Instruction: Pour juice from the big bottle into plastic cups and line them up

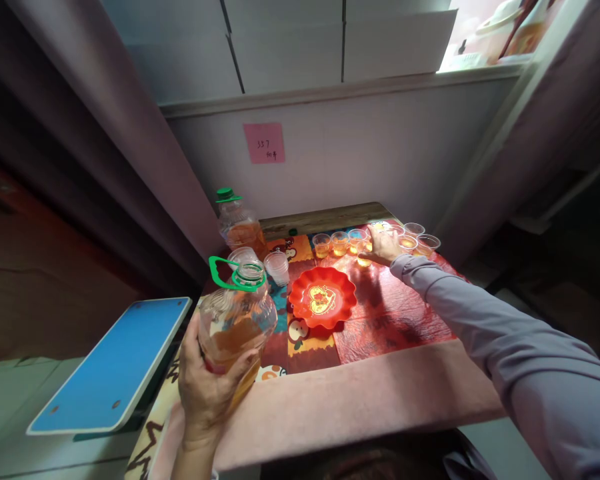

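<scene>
My left hand is wrapped round a clear plastic jug, which is uncapped, has a green ring handle at its neck and holds amber liquid. Across the table, my right hand closes on a small clear plastic cup with amber liquid in it; the fingers hide part of the cup. Beside this hand stand several similar cups, some with amber liquid visible. Between my hands lies a red scalloped plate with a yellow print. A stack of clear cups is just right of the jug's neck.
A second jug with a green cap stands at the back left, against the curtain. A dark green cap lies near the back edge. The table has a patterned red cover. Left of it is a blue board.
</scene>
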Available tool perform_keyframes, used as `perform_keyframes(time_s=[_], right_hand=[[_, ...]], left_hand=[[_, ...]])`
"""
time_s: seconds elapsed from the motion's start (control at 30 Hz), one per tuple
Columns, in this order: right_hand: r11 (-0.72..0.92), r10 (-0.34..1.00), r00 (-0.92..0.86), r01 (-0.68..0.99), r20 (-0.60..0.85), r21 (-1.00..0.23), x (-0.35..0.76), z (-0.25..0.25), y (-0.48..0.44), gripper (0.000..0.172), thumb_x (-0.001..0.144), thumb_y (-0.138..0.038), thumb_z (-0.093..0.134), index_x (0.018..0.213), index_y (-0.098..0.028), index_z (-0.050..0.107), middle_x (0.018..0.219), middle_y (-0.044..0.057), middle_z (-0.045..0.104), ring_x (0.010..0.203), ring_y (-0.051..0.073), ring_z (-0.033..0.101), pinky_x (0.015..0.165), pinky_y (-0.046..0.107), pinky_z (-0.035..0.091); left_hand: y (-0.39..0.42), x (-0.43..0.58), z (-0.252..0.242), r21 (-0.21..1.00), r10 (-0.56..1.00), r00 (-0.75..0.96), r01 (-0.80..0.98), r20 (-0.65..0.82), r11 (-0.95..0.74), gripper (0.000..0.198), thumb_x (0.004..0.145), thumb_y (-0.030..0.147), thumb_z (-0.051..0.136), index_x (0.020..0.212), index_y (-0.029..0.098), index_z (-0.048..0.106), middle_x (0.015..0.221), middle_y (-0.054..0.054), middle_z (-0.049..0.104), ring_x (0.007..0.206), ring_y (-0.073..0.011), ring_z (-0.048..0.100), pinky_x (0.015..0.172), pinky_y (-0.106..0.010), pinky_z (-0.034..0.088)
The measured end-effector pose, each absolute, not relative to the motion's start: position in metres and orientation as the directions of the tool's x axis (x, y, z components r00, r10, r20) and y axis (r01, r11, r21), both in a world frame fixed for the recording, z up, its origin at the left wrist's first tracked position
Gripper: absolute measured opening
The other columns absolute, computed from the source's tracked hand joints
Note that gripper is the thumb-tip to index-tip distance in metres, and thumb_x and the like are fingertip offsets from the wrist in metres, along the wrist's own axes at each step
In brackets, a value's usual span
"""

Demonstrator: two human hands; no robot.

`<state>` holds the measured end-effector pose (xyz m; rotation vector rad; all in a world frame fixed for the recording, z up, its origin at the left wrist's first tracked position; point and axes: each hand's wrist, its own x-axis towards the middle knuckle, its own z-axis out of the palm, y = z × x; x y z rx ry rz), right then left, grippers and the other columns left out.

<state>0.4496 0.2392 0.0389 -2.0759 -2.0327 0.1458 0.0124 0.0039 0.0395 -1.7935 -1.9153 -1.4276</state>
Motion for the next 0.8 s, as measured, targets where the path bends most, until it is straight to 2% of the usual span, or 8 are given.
perform_keyframes(time_s=[0.27,0.43,0.57,0.67,0.73,0.8], right_hand=[[-0.027,0.996,0.047,0.973,0.081,-0.230,0.450,0.037,0.242,0.098,0.096,-0.049,0.078,0.171,-0.008,0.031,0.144,0.028,0.070,0.144,0.040,0.059,0.127,0.056,0.024],[-0.020,0.994,0.043,0.976,0.105,-0.218,0.451,0.033,0.240,0.093,0.096,-0.049,0.079,0.168,-0.008,0.037,0.147,0.031,0.068,0.144,0.042,0.059,0.125,0.057,0.027],[0.032,0.983,0.010,0.974,0.181,-0.224,0.449,0.034,0.237,0.089,0.096,-0.050,0.080,0.165,-0.005,0.043,0.154,0.035,0.062,0.147,0.045,0.055,0.125,0.062,0.026],[0.117,0.962,-0.053,0.966,0.268,-0.230,0.439,0.039,0.235,0.075,0.100,-0.048,0.074,0.160,-0.008,0.052,0.154,0.031,0.064,0.146,0.042,0.055,0.127,0.060,0.024],[0.209,0.939,-0.126,0.948,0.321,-0.239,0.424,0.043,0.232,0.054,0.103,-0.045,0.070,0.147,-0.014,0.067,0.144,0.023,0.073,0.135,0.037,0.063,0.122,0.054,0.034],[0.340,0.899,-0.227,0.901,0.374,-0.269,0.401,0.048,0.225,0.033,0.106,-0.042,0.066,0.126,-0.021,0.080,0.127,0.016,0.080,0.115,0.031,0.072,0.106,0.044,0.048]], left_hand=[[0.005,0.010,0.037,0.508,0.679,-0.268,0.842,0.683,-0.180,0.119,0.074,0.087,0.080,0.167,0.019,0.049,0.155,-0.024,0.066,0.138,-0.0450,0.067,0.113,-0.060,0.056],[0.004,0.009,0.035,0.556,0.699,-0.303,0.815,0.648,-0.162,0.122,0.074,0.087,0.080,0.167,0.016,0.047,0.156,-0.026,0.064,0.140,-0.0472,0.065,0.114,-0.063,0.053],[0.002,0.008,0.036,0.528,0.681,-0.273,0.827,0.679,-0.194,0.118,0.076,0.084,0.081,0.166,0.016,0.048,0.154,-0.025,0.066,0.139,-0.0450,0.066,0.114,-0.060,0.054],[0.001,0.007,0.036,0.520,0.683,-0.258,0.829,0.683,-0.207,0.116,0.076,0.082,0.082,0.166,0.016,0.049,0.154,-0.025,0.066,0.139,-0.0440,0.066,0.113,-0.058,0.056],[0.000,0.006,0.035,0.529,0.688,-0.262,0.823,0.676,-0.207,0.116,0.076,0.081,0.082,0.166,0.016,0.048,0.155,-0.025,0.065,0.140,-0.0438,0.066,0.112,-0.057,0.056],[-0.001,0.005,0.033,0.536,0.686,-0.270,0.819,0.675,-0.205,0.116,0.077,0.081,0.082,0.167,0.016,0.046,0.156,-0.025,0.064,0.141,-0.0437,0.065,0.114,-0.057,0.055]])
